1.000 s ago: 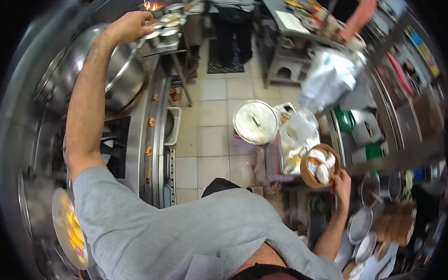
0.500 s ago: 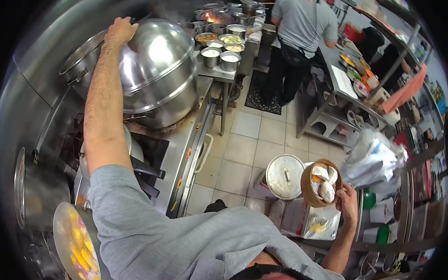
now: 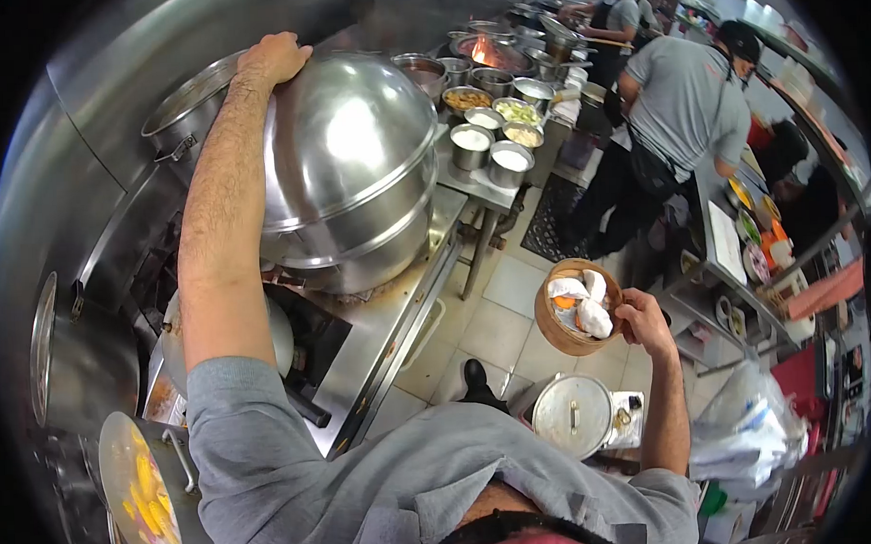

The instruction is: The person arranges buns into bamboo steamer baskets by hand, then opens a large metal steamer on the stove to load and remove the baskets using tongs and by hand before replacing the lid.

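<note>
A big domed steel steamer (image 3: 354,131) stands on the stove at the upper left. My left hand (image 3: 276,59) is at the top of its dome, fingers bent and closed over something I cannot make out. In my right hand (image 3: 646,320), the rim of a round bamboo basket (image 3: 560,335) is gripped at its right side. White buns or dumplings (image 3: 593,316) and bits of orange food lie inside the basket, which is held up above the floor.
Small pots of food (image 3: 510,161) stand on a side table behind the steamer. Co-workers (image 3: 679,100) are at the counters further back. A lidded pot (image 3: 572,416) is below the basket. A pot with yellow food (image 3: 151,503) sits at lower left.
The view has swung toward the stove, bringing the steamer fully into sight. My right hand has carried the basket forward and left, toward the steamer. My left hand remains up at the dome.
</note>
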Available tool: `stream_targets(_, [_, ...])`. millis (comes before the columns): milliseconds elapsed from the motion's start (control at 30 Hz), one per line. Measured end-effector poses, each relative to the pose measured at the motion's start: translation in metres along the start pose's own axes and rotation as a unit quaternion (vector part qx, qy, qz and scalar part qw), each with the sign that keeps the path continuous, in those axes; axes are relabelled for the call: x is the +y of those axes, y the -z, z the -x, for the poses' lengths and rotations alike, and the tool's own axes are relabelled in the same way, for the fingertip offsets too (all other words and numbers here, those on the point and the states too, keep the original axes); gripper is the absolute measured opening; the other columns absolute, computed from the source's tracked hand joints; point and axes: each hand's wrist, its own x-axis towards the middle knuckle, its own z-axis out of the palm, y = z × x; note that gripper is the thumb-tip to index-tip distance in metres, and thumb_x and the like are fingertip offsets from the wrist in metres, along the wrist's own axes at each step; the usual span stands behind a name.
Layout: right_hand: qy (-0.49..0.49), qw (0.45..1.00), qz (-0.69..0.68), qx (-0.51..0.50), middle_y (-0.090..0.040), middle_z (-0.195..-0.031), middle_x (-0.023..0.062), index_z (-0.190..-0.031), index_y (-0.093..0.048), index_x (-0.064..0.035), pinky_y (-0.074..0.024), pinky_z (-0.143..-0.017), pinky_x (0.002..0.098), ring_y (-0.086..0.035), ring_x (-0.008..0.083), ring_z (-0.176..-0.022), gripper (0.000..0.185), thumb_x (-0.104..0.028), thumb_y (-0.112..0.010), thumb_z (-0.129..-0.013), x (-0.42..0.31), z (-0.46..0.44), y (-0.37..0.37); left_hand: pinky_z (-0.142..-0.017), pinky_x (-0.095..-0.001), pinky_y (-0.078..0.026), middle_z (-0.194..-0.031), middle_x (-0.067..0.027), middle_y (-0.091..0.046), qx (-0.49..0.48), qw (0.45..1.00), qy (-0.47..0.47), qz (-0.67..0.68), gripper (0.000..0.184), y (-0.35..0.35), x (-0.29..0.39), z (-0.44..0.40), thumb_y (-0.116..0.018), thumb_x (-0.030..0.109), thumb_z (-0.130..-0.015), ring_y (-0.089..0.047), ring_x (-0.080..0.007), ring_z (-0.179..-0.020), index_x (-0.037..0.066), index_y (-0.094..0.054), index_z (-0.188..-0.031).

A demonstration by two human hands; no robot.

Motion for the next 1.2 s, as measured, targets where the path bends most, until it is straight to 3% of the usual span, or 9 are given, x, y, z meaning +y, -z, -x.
stream_targets(167, [0.044, 0.994, 0.07, -0.07, -0.055, -0.057, 0.0046, -0.098, -0.056, 0.0047, -0.0306, -0.033, 0.0226, -0.042, 0.0077, -0.036, 0.025, -0.003, -0.05, -0.075, -0.036, -0.104, 0.018, -0.083, -0.0419, -0.045, -0.103, -0.0183, -0.062, -0.038, 0.999, -0.026, -0.009, 0.041, 0.009, -0.003, -0.007, -0.052, 0.031, -0.077, -0.059, -0.0344, -0.095, 0.005, -0.059, -0.108])
stream_targets(200, [0.044, 0.993, 0.066, -0.085, -0.055, -0.056, 0.0043, -0.099, -0.056, 0.0053, -0.0315, -0.033, 0.0227, -0.043, 0.0077, -0.036, 0.026, -0.003, -0.051, -0.075, -0.045, -0.123, 0.023, -0.08, -0.0407, -0.045, -0.098, -0.0195, -0.062, 0.014, 0.999, -0.039, 0.008, 0.038, 0.002, -0.014, -0.011, -0.054, 0.03, -0.077, -0.059, -0.0358, -0.092, 0.004, -0.06, -0.103])
stream_targets(300, [0.086, 0.986, 0.067, -0.126, -0.054, -0.055, 0.0055, -0.097, -0.054, 0.0068, -0.0332, -0.033, 0.0237, -0.045, 0.0097, -0.036, 0.023, -0.004, -0.051, -0.077, -0.062, -0.185, 0.037, -0.081, -0.0408, -0.045, -0.102, -0.0176, -0.062, 0.029, 0.998, -0.053, 0.025, 0.039, 0.034, -0.029, 0.002, -0.055, 0.033, -0.077, -0.059, -0.0344, -0.094, 0.004, -0.061, -0.103])
stream_targets(433, [0.122, 0.975, 0.11, -0.147, -0.053, -0.055, 0.0056, -0.103, -0.053, 0.0095, -0.0335, -0.032, 0.0235, -0.045, 0.0102, -0.036, 0.03, -0.004, -0.052, -0.076, -0.093, -0.254, 0.057, -0.085, -0.0318, -0.043, -0.104, -0.0145, -0.063, 0.118, 0.991, 0.002, 0.064, 0.042, 0.071, -0.071, 0.038, -0.057, 0.035, -0.081, -0.06, -0.0261, -0.097, 0.004, -0.059, -0.11])
stream_targets(500, [0.123, 0.974, 0.123, -0.148, -0.054, -0.055, 0.0062, -0.104, -0.053, 0.0098, -0.0335, -0.032, 0.0237, -0.045, 0.0106, -0.036, 0.032, -0.004, -0.052, -0.075, -0.117, -0.279, 0.062, -0.08, -0.0276, -0.045, -0.101, -0.0118, -0.063, 0.141, 0.975, 0.041, 0.169, 0.039, 0.08, -0.096, 0.053, -0.056, 0.031, -0.085, -0.059, -0.0172, -0.094, 0.001, -0.058, -0.111])
stream_targets(567, [0.148, 0.969, 0.125, -0.152, -0.053, -0.054, 0.0062, -0.105, -0.052, 0.0113, -0.0317, -0.031, 0.0242, -0.043, 0.0109, -0.034, 0.034, -0.004, -0.052, -0.075, -0.142, -0.299, 0.066, -0.078, -0.0266, -0.044, -0.102, -0.0078, -0.062, 0.145, 0.954, 0.068, 0.253, 0.037, 0.091, -0.105, 0.072, -0.056, 0.027, -0.087, -0.057, -0.0147, -0.094, 0.001, -0.057, -0.113])
stream_targets(700, [0.178, 0.953, 0.144, -0.196, -0.053, -0.053, 0.0058, -0.093, -0.054, 0.0096, -0.029, -0.029, 0.0236, -0.041, 0.0097, -0.032, 0.023, -0.003, -0.051, -0.074, -0.191, -0.344, 0.068, -0.079, -0.0269, -0.044, -0.104, -0.0064, -0.061, 0.185, 0.942, 0.12, 0.254, 0.036, 0.1, -0.111, 0.096, -0.055, 0.025, -0.088, -0.056, -0.0147, -0.094, 0.002, -0.056, -0.116])
stream_targets(967, [0.252, 0.919, 0.139, -0.27, -0.048, -0.045, 0.0029, -0.073, -0.054, -0.0036, -0.0264, -0.025, 0.022, -0.042, 0.008, -0.028, 0.006, -0.007, -0.05, -0.074, -0.304, -0.398, 0.017, -0.082, -0.0262, -0.043, -0.105, -0.0039, -0.061, 0.224, 0.921, 0.152, 0.281, 0.033, 0.099, -0.122, 0.104, -0.052, 0.024, -0.09, -0.056, -0.0116, -0.095, 0.004, -0.056, -0.116])
stream_targets(1200, [0.36, 0.853, 0.143, -0.35, -0.049, -0.046, 0.0044, -0.065, -0.053, -0.0032, -0.0258, -0.025, 0.0219, -0.04, 0.0078, -0.03, 0.01, -0.008, -0.051, -0.074, -0.393, -0.423, -0.096, -0.083, -0.0257, -0.043, -0.104, -0.003, -0.06, 0.224, 0.908, 0.163, 0.314, 0.032, 0.099, -0.122, 0.105, -0.052, 0.023, -0.09, -0.056, -0.0113, -0.095, 0.005, -0.056, -0.116])
